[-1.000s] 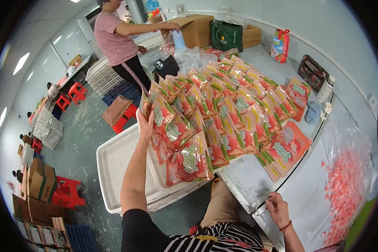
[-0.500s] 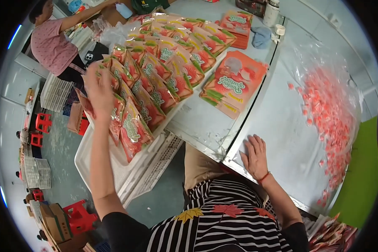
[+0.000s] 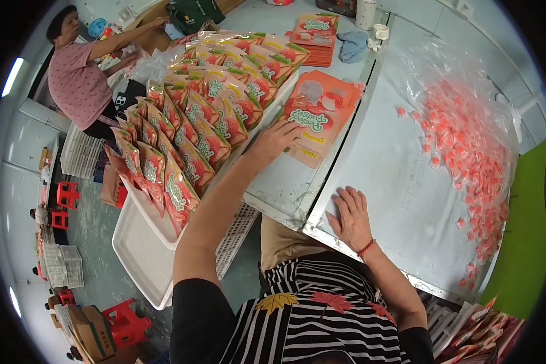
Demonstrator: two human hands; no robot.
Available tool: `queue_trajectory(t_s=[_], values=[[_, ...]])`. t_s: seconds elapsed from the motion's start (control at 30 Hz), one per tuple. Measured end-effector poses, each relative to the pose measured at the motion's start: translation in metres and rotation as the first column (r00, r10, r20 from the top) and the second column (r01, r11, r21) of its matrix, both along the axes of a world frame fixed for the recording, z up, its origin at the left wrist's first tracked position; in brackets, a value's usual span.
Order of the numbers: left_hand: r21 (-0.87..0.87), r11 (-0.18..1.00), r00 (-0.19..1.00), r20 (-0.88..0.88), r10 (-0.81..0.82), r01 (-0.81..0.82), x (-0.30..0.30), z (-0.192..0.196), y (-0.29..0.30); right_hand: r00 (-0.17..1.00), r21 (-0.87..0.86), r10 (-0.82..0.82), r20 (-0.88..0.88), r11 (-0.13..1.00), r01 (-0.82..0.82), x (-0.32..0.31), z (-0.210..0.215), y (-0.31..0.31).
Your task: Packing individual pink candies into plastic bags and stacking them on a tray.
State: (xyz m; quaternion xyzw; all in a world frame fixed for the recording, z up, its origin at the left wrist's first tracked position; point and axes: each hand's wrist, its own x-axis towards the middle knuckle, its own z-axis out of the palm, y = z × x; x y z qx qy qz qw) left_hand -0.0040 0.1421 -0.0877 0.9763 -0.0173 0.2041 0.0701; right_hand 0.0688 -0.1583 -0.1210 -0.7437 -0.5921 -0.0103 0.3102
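Observation:
My left hand (image 3: 277, 141) reaches across to the flat orange-pink pouches (image 3: 330, 100) fanned on the metal table; its outstretched fingers touch their left edge. Beside that arm, a white tray (image 3: 164, 230) holds rows of filled pouches (image 3: 209, 145) with strawberry-like prints, standing tilted against one another. My right hand (image 3: 350, 219) rests palm down near the table's front edge, fingers spread, holding nothing. Off to its right, a clear plastic bag (image 3: 428, 70) spills small red-and-clear wrapped pieces (image 3: 467, 155) over the table.
Another stack of pouches (image 3: 314, 37) lies farther back, beside a blue cloth (image 3: 353, 47) and a white bottle (image 3: 366, 13). A co-worker in a pink shirt (image 3: 79, 82) stands at the far left. Red stools (image 3: 126, 324) and white crates (image 3: 64, 265) occupy the floor.
My left hand has moved right from the tray's left-hand rows to the flat pouches. The pouch it was near now stands among the others. My right hand stays on the table.

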Motion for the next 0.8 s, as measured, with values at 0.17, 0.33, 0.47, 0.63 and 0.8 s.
queue_trajectory(t_s=[0.17,0.33,0.47,0.63,0.8], values=[[0.122,0.992,1.000,0.027,-0.009,0.006,-0.002,0.001,0.007,1.000,-0.006,0.007,-0.004,1.000,-0.007,0.001,0.006,0.002],[0.056,0.998,1.000,-0.030,0.010,-0.009,0.001,0.001,0.009,1.000,0.013,0.002,-0.009,1.000,-0.002,-0.001,0.001,0.001],[0.125,0.992,0.999,0.037,-0.011,0.007,0.012,0.014,0.003,1.000,0.028,0.008,0.001,1.000,-0.008,-0.003,0.000,-0.002],[0.064,0.995,0.987,0.146,0.066,-0.076,0.019,0.036,-0.020,1.000,0.033,0.017,-0.004,0.999,-0.017,-0.005,-0.002,-0.002],[0.091,0.966,0.964,0.133,0.231,-0.244,0.037,0.046,-0.062,0.995,0.132,0.039,-0.096,0.991,-0.026,0.005,-0.009,0.000]])
